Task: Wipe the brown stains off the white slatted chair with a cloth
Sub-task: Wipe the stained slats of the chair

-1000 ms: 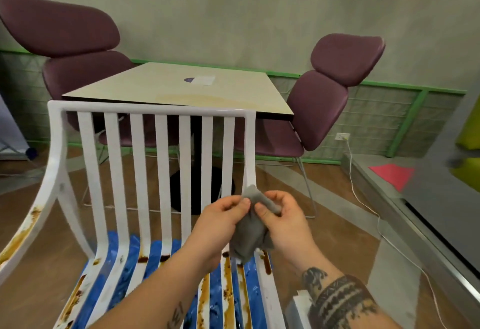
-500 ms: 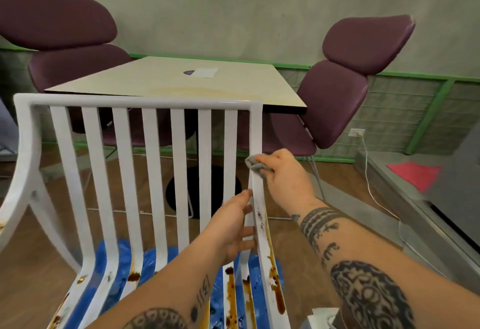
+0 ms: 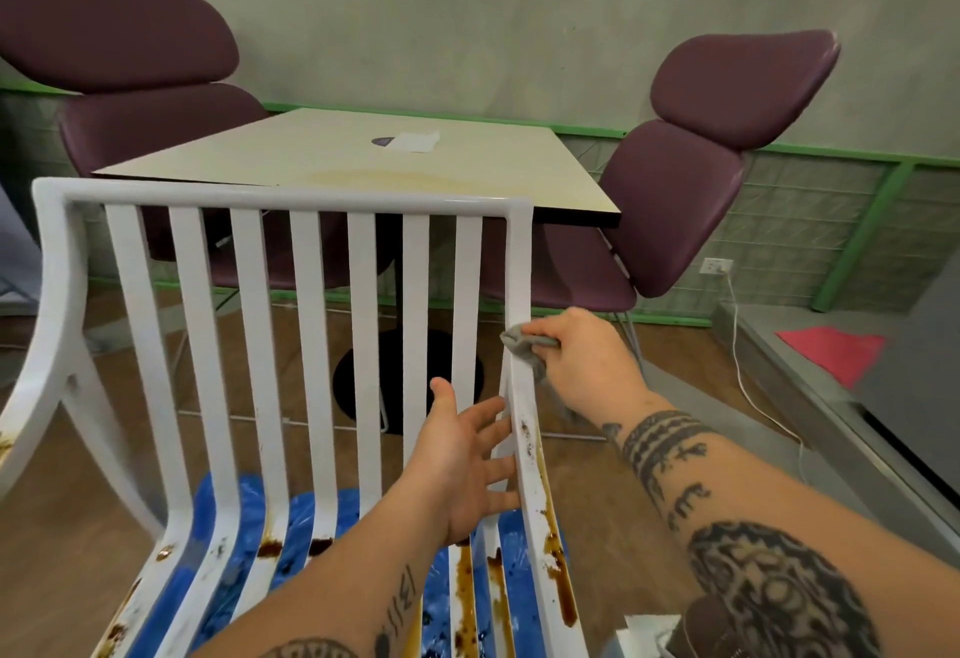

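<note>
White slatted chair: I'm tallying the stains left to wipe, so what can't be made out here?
All in the head view:
Seat of the white slatted chair: front cut off by the bottom edge, more covered by the left forearm, so brown stains run out of view.
Left armrest: cut off by the left edge.
Cloth: mostly hidden inside the right hand.
Side rail under the cloth: covered; stains there unknown.

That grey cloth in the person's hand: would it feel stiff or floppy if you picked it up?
Probably floppy: the cloth bunches and folds where the right hand presses it to the chair. Likely light too, since a few fingers pinch it. Its matte, woven look suggests it would not be slippery.
</note>
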The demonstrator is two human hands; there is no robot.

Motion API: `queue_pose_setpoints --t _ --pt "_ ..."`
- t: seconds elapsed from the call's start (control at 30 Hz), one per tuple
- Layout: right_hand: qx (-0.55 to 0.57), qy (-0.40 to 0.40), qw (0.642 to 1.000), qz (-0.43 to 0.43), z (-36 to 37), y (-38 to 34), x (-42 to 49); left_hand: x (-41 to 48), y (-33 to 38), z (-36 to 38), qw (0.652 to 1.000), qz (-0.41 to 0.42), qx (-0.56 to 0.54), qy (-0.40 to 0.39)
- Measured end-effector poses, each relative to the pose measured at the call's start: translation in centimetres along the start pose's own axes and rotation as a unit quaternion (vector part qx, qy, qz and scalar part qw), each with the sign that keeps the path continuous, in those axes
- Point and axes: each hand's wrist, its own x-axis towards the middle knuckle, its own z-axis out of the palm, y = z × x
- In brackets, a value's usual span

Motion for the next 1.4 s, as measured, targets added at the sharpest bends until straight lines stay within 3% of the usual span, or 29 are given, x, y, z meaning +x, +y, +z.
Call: queue_pose_setpoints --t 0.17,0.33,0.43,0.6,0.83,1.03,1.23,1.4 --pt "-0.027 -0.035 0.999 -0.025 2.3 1.1 -2.5 -1.2 -0.6 -0.6 0.998 -0.009 0.06 -0.017" --pt "-0.089 -0.187 0.978 -0.019 -0.8 0.2 -5.1 -2.5 -2.5 -1.1 0.979 0.055 0.195 0.028" --pt "-0.087 -0.138 0.986 -0.013 -2.0 -0.5 -3.8 -2.8 -3.5 -1.4 0.965 0.089 0.242 0.045" --pt "-0.058 -0.098 0.993 -0.018 1.8 0.2 -7.8 -3.8 -4.8 -1.3 0.968 0.075 0.238 0.033" --pt "-0.078 -0.227 0.971 -0.024 -0.5 0.1 -9.6 -5.0 -4.8 -1.1 0.967 0.091 0.229 0.058" --pt "-0.042 -0.152 0.988 0.007 0.8 -0.7 -10.5 -6.2 -4.9 -0.7 0.963 0.116 0.234 0.061" --pt "-0.053 -0.199 0.978 -0.022 0.0 -0.4 -13.0 -7.4 -5.2 -1.0 0.903 0.153 0.389 0.098" --pt "-0.102 -0.26 0.959 -0.044 -2.3 -1.9 -12.1 -7.8 -5.8 -1.6 0.882 0.172 0.428 0.097"
